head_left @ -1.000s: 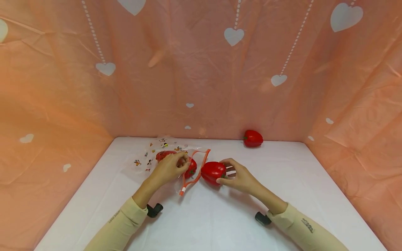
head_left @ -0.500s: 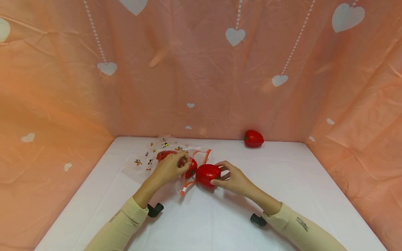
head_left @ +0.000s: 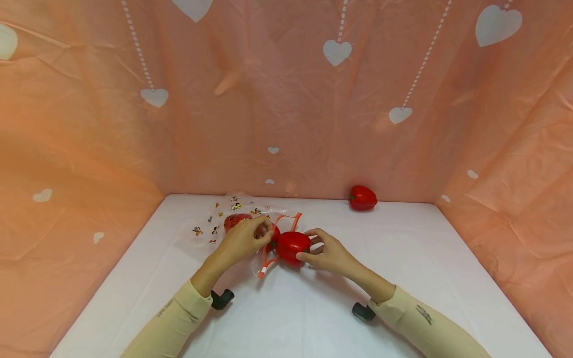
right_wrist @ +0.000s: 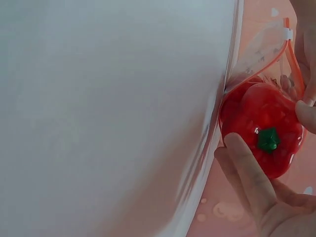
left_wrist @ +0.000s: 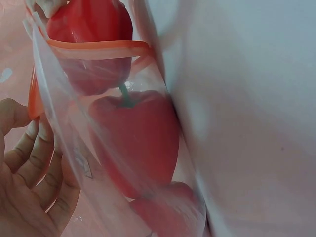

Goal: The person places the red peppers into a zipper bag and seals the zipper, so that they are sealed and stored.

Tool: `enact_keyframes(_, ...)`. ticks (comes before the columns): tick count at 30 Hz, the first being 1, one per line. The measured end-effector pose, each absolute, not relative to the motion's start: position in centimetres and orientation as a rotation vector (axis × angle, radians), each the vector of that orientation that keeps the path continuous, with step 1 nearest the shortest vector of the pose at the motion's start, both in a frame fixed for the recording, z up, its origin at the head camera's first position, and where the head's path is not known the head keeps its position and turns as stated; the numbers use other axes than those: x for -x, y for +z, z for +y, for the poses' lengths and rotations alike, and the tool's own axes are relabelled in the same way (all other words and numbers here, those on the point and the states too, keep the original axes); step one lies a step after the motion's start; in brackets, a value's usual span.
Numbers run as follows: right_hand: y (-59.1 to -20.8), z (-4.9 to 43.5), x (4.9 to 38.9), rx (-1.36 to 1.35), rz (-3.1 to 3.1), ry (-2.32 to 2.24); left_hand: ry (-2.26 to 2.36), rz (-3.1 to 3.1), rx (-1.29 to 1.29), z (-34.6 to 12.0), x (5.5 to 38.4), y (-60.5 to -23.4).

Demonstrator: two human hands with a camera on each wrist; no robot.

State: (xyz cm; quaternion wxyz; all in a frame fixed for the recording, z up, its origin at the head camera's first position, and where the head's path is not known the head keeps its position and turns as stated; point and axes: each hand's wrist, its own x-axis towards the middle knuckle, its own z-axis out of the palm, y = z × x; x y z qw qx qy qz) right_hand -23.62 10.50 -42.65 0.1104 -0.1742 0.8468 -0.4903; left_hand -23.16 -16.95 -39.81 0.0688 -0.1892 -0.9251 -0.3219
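My left hand [head_left: 243,241] pinches the orange zip edge of a clear zip bag [left_wrist: 69,108] between thumb and fingers, which keeps its mouth apart. Inside lie two red bell peppers, one pepper [left_wrist: 138,143] with its green stem toward the mouth and another pepper [left_wrist: 173,210] deeper in. A third red bell pepper [head_left: 293,247] is partly in the mouth, its front end showing through the film in the left wrist view. My right hand [head_left: 329,253] grips this pepper by its stem end, fingers and thumb on its sides.
Another red bell pepper [head_left: 362,198] lies at the back of the white table [head_left: 313,318], by the orange curtain [head_left: 286,109] with white hearts. The bag's film, printed with small pictures, spreads out left of the hands. Black wrist cameras show beneath both sleeves.
My right hand has moved left with the pepper, from outside the bag into its mouth, up against the pepper inside. My left hand has kept its pinch on the zip edge.
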Motion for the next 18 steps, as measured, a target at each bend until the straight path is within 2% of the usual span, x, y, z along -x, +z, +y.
enact_keyframes(9,-43.0,9.6,24.3,0.463,2.492,-1.473,-0.990,-2.760,0.602,-17.0,23.2,-39.9)
enact_keyframes(18,-43.3,8.6,24.8,0.334,2.302,-1.698,-0.982,-2.736,0.607,-17.0,23.2,-39.8)
